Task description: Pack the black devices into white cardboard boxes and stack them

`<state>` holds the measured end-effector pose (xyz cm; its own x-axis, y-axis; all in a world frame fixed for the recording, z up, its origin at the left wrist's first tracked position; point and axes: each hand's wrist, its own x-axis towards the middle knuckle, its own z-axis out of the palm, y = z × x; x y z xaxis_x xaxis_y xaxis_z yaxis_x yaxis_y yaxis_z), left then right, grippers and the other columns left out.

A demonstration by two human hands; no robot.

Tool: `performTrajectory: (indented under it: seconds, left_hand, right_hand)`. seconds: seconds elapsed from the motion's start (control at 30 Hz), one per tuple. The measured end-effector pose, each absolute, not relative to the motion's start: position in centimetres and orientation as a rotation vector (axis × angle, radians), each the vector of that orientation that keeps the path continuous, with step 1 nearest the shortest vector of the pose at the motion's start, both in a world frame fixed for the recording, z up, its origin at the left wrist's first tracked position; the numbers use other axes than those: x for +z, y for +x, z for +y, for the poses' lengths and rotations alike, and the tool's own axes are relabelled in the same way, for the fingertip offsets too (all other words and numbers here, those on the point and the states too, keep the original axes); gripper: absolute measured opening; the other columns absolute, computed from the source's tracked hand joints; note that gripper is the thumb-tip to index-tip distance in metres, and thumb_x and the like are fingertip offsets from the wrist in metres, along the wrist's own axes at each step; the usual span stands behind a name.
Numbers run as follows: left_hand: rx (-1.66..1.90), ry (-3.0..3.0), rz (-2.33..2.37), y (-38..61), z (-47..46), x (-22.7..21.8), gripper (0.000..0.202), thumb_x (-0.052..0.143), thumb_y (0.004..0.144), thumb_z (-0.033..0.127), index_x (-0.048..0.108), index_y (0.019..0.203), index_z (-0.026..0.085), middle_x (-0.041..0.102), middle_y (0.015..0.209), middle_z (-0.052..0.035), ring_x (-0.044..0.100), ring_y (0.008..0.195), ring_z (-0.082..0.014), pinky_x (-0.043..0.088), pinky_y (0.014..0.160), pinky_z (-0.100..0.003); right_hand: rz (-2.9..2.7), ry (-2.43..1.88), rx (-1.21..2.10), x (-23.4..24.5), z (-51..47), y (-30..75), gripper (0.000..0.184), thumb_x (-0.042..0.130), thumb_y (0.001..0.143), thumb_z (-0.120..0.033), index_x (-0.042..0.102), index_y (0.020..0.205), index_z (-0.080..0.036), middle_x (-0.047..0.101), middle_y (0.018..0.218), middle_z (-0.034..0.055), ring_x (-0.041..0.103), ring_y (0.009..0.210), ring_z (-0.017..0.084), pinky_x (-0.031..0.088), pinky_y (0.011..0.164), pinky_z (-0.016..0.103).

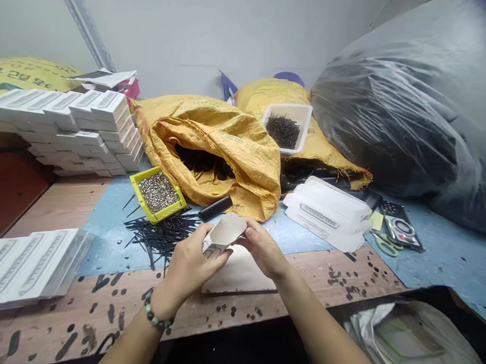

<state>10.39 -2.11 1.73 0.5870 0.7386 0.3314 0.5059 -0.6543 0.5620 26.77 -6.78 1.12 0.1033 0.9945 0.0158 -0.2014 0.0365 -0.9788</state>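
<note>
Between my two hands is a small white cardboard box (pixel 228 229) with a flap standing up and grey print on its side. My left hand (pixel 189 264) grips the box from the left, thumb along its lower edge. The fingers of my right hand (pixel 265 249) close on its right end. Below them a white board or pad (pixel 239 273) lies on the table. Just behind the box is a black cylinder-like piece (pixel 215 208). Left of my hands lies a loose heap of thin black sticks (pixel 162 234).
Finished-looking white boxes are stacked at the back left (pixel 91 129) and front left (pixel 37 263). A yellow tray (pixel 179 202) holds small metal parts. Behind stand an open yellow sack (pixel 241 150) and a white tub (pixel 308 117). Flat cartons (pixel 328 213), scissors (pixel 386 245) and a big plastic bag (pixel 404 105) are right.
</note>
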Motion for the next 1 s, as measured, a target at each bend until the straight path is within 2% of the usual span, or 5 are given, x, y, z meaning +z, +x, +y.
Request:
performTrajectory:
  seconds: [0.1, 0.2, 0.43, 0.67, 1.0]
  left_hand:
    - [0.937, 2.384, 0.828, 10.8, -2.5, 1.6, 0.066, 0.07, 0.073, 0.033, 0.033, 0.127, 0.022, 0.062, 0.11, -0.0073, 0.066, 0.081, -0.0173, 0.055, 0.068, -0.027]
    - [1.082, 2.379, 0.709, 11.2, -2.8, 1.2, 0.06, 0.066, 0.075, 0.025, 0.034, 0.125, 0.022, 0.059, 0.11, -0.0082, 0.064, 0.089, -0.0178, 0.054, 0.073, -0.027]
    - [1.129, 2.316, 0.835, 11.0, -2.3, 1.5, 0.043, 0.065, 0.075, 0.023, 0.041, 0.112, 0.022, 0.055, 0.092, -0.0031, 0.058, 0.076, -0.0151, 0.051, 0.064, -0.026]
    - [1.379, 2.434, 0.779, 10.9, -2.1, 0.9, 0.062, 0.066, 0.075, 0.019, 0.029, 0.125, 0.021, 0.051, 0.107, -0.0099, 0.057, 0.094, -0.0198, 0.054, 0.075, -0.032]
    - [1.368, 2.326, 0.944, 11.0, -1.8, 1.0, 0.049, 0.063, 0.078, 0.018, 0.032, 0.115, 0.023, 0.04, 0.117, -0.0124, 0.054, 0.1, -0.0202, 0.056, 0.065, -0.028]
  right_hand:
    - [-0.744, -0.961, 1.308, 0.8, -6.6, 25.7, 0.036, 0.07, 0.074, -0.044, 0.058, 0.098, -0.021, 0.062, 0.088, 0.0018, 0.059, 0.08, 0.017, 0.048, 0.074, 0.029]
    - [-0.808, -1.053, 1.207, 1.4, -6.6, 24.8, 0.038, 0.074, 0.072, -0.041, 0.058, 0.101, -0.023, 0.062, 0.081, -0.0002, 0.06, 0.073, 0.017, 0.05, 0.068, 0.029]
    - [-1.439, -1.066, 0.79, 3.5, -8.0, 24.6, 0.043, 0.038, 0.096, -0.046, 0.055, 0.13, -0.025, 0.052, 0.136, 0.0059, 0.045, 0.128, 0.023, 0.035, 0.109, 0.041]
    - [-1.196, -1.072, 0.906, 3.7, -7.7, 24.3, 0.014, 0.059, 0.088, -0.022, 0.065, 0.101, -0.025, 0.067, 0.114, 0.0034, 0.063, 0.105, 0.019, 0.053, 0.09, 0.034]
    - [-1.211, -1.099, 0.658, 1.1, -7.0, 22.1, 0.023, 0.058, 0.086, -0.013, 0.063, 0.104, -0.027, 0.063, 0.119, 0.0063, 0.059, 0.112, 0.021, 0.053, 0.087, 0.035]
